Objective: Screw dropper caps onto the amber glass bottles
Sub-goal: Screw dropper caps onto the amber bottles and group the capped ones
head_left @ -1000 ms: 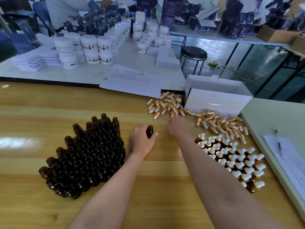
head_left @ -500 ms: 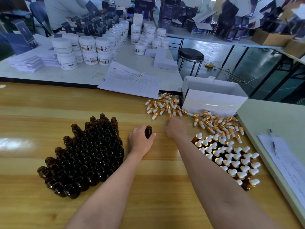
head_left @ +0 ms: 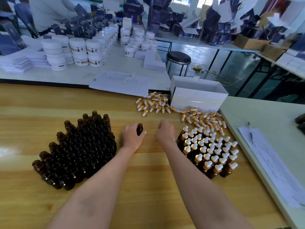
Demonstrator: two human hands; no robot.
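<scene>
While the left hand (head_left: 132, 138) grips an uncapped amber bottle (head_left: 139, 129), the right hand (head_left: 165, 132) looks curled, can't tell what's inside.

A packing workshop is seen: amber bottles (head_left: 82, 146) are massed by the dozen on a wooden table (head_left: 33, 113), white labelled jars (head_left: 79, 47) are stacked behind, and dark cartons (head_left: 212, 30) are piled at the back.

Dark amber-brown glass bottles (head_left: 79, 149). Small dropper caps (head_left: 153, 104): white bulbs, gold collars. Honey-yellow wooden table (head_left: 148, 187) w/ streaky grain. Plain white cardboard box (head_left: 196, 98). Black round stool (head_left: 178, 57).
</scene>
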